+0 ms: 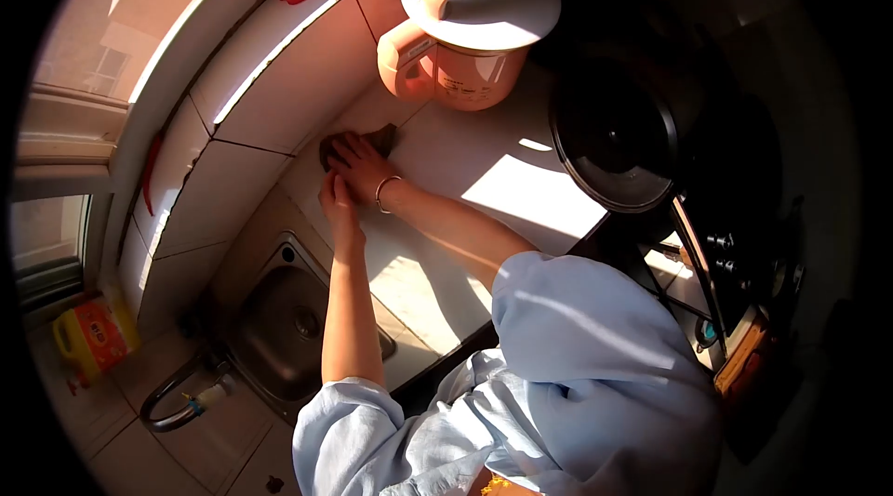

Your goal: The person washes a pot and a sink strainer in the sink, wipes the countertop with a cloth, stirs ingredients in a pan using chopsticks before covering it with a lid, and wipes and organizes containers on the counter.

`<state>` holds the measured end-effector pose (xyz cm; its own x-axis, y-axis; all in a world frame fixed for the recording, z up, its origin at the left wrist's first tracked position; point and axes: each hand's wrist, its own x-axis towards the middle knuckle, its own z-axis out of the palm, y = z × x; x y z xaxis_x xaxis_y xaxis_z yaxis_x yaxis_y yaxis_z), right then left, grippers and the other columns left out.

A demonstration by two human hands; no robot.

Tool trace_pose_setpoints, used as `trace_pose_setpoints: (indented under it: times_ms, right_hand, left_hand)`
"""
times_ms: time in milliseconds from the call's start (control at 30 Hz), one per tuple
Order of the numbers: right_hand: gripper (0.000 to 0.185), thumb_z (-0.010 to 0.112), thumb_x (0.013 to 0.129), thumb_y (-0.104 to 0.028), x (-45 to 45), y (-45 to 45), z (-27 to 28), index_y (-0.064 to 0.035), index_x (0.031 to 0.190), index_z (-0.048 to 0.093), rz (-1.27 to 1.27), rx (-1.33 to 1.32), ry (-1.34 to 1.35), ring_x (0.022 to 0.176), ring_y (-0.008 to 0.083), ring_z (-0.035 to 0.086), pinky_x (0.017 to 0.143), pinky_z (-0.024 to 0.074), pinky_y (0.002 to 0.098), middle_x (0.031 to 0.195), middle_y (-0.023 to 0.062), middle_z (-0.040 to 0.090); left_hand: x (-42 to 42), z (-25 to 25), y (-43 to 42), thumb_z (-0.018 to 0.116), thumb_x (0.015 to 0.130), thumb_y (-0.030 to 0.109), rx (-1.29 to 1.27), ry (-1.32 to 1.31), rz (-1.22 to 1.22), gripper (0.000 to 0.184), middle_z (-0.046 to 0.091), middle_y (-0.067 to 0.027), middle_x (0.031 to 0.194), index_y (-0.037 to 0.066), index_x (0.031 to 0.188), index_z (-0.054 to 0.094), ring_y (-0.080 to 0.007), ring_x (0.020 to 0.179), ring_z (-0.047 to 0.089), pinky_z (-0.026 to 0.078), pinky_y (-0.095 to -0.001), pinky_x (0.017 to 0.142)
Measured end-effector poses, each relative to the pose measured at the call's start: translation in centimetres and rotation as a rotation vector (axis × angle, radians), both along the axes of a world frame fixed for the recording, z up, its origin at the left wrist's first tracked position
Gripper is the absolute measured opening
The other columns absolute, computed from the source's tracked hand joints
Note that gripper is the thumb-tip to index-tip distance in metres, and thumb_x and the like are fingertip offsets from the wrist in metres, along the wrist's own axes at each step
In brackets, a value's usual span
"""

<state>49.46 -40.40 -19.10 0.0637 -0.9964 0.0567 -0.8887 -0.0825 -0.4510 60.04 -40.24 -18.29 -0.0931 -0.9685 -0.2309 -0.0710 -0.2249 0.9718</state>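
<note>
Cloth (384,135), dark, beneath the spread right hand (361,164) on the white surface (439,145), near the tiled wall (288,73); left hand (339,205) close alongside, grip impossible to tell. Best to press flat and evenly, clear of the pink lidded pot (479,78).

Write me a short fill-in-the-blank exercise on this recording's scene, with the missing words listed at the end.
1. The hand lying over the dark cloth, with a bracelet at its wrist, is the person's ____ one.
2. The forearm nearer the sink is the ____ one.
3. The person's sleeves are light ____ in colour.
4. The bottle with the reddish label is ____.

Missing words: right; left; blue; yellow.
</note>
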Motion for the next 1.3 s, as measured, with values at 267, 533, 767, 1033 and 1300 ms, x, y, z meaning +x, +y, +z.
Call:
trace_pose_setpoints:
  times_ms: [267,533,767,1033,1300]
  right_hand:
    - [0.045,0.045,0.088,-0.035,-0.8,12.6,-1.1,-0.016,0.129,0.052,-0.092,-0.105,-0.015,0.139,0.0272,0.022,0.114,0.0169,0.0434,0.149,0.0054,0.03]
    - [0.033,0.057,0.083,-0.016,-8.1,32.8,-0.1,-0.0164,0.116,0.057,-0.768,-0.217,0.083,0.118,0.0262,0.046,0.096,0.0393,0.0421,0.126,0.0077,0.051]
    - [0.023,0.049,0.094,-0.027,-3.8,32.9,1.4,-0.0073,0.097,0.06,-1.159,-0.03,-1.668,0.083,0.016,0.056,0.072,0.0466,0.0304,0.089,0.0073,0.059]
    - [0.029,0.047,0.095,-0.032,-2.0,32.1,8.8,-0.01,0.112,0.056,-0.648,0.139,-1.798,0.096,0.011,0.054,0.081,0.0461,0.0281,0.108,0.0022,0.058]
    - [0.026,0.049,0.09,-0.02,-7.1,30.4,3.9,-0.0037,0.108,0.058,-0.751,-0.162,-1.716,0.098,0.0144,0.053,0.086,0.0411,0.0286,0.101,0.0045,0.06]
  left_hand:
    - [-1.0,0.9,9.1,0.047,0.095,0.019,-0.157,-0.313,-0.383,0.042,0.054,-0.0218,0.118,-0.006,0.128,0.046,-0.0281,0.11,0.053,0.04,-0.0332,0.096]
    - [-10.7,0.0,22.7,0.045,0.097,0.023,0.238,0.097,-0.898,0.037,0.057,-0.0052,0.117,0.006,0.13,0.05,-0.0147,0.107,0.051,0.038,-0.0291,0.093]
    - [-5.3,3.8,29.1,0.036,0.099,0.018,-0.548,-0.106,-0.952,0.043,0.029,-0.0208,0.146,0.0,0.138,0.037,-0.0351,0.137,0.024,0.022,-0.0415,0.111]
    - [-6.7,2.8,21.8,0.055,0.084,0.006,-0.637,-0.226,-0.54,0.023,0.049,-0.0203,0.11,-0.001,0.105,0.053,-0.0353,0.098,0.051,0.043,-0.0424,0.086]
    - [-12.3,2.4,24.1,0.055,0.091,0.021,-0.857,-0.465,-0.654,0.044,0.049,-0.0106,0.129,0.008,0.133,0.047,-0.0252,0.123,0.045,0.038,-0.0369,0.099]
